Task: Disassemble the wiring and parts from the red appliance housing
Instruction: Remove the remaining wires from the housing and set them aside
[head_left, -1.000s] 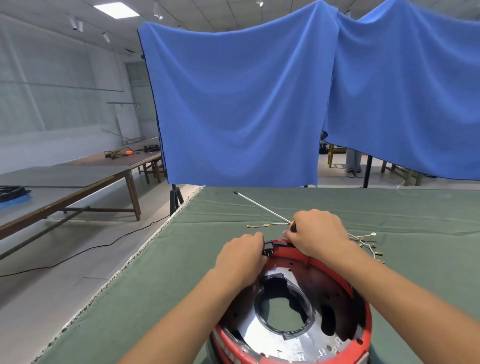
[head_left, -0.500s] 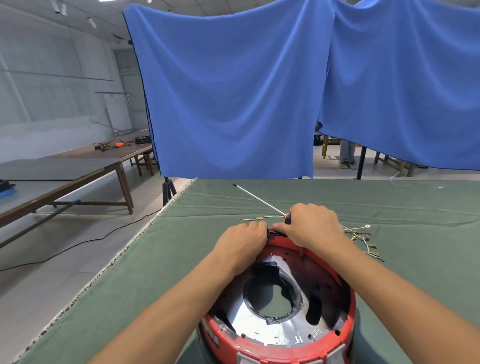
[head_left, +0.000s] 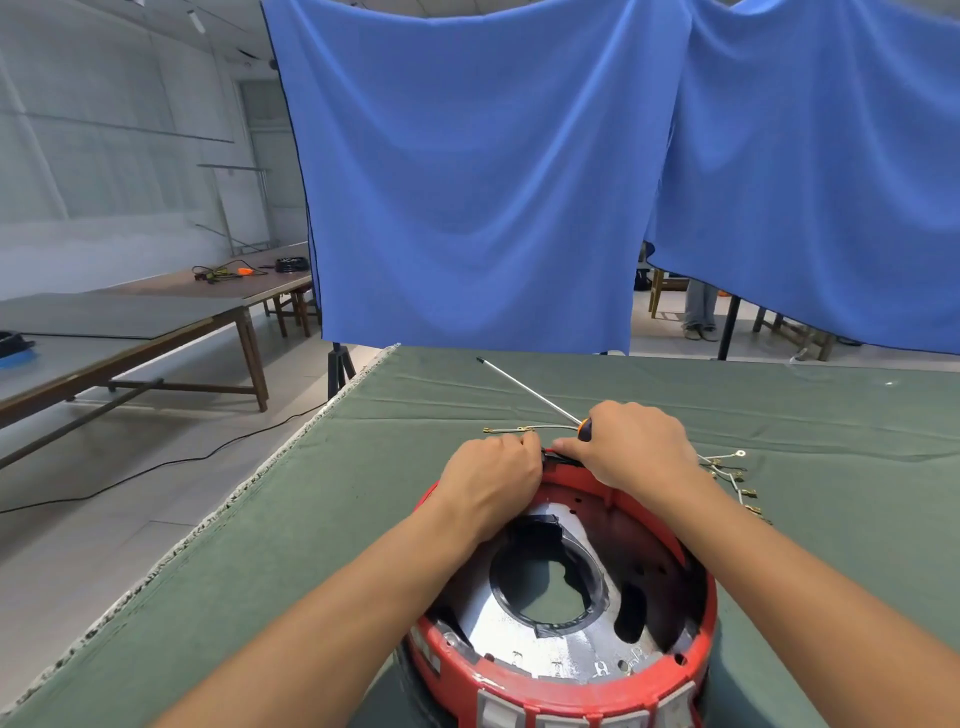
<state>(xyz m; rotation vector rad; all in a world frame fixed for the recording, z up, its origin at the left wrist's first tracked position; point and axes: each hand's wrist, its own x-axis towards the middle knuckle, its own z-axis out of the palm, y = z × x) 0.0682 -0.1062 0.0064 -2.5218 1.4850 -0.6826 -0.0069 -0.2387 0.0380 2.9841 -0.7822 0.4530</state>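
The red housing (head_left: 566, 639) stood open side up on the green cloth (head_left: 311, 519), close to the near edge. A small black part (head_left: 558, 458) on its far rim was pinched between both hands, which had closed in on it over the past second — the gap between them was gone. The left hand (head_left: 491, 480) was curled tight against the part. The right hand (head_left: 631, 449) was wrapped round a screwdriver (head_left: 530, 387) whose shaft pointed away, while its thumb pressed on the part. Loose wires (head_left: 730, 467) with terminals lay just beyond the rim. It was judged that the part was being worked free — not yet off.
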